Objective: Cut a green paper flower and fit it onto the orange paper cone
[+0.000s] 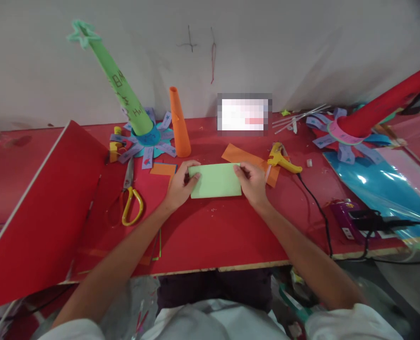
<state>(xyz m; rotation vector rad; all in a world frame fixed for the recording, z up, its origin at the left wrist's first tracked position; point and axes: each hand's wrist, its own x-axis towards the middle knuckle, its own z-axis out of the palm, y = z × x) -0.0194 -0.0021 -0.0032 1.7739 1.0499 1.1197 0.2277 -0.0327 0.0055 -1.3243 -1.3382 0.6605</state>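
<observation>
A light green sheet of craft paper [215,182], rectangular and flat-looking, is held up above the red table [224,236]. My left hand [182,185] pinches its left end, thumb on the near face. At the right end my right hand [251,183] grips the upper corner the same way, the fingers behind mostly hidden. Behind the right hand lie orange paper strips [243,155] and a yellow glue gun [282,159] with a black cord. Orange pieces of paper [162,169] rest just beyond my left hand.
Yellow-handled scissors [132,205] lie left of my left forearm. An orange paper cone [180,125] and a tall green cone [121,87] on a petalled base stand behind. A red board [43,212] rises at the left. At right are a red cone [390,101] and a purple power box [349,219].
</observation>
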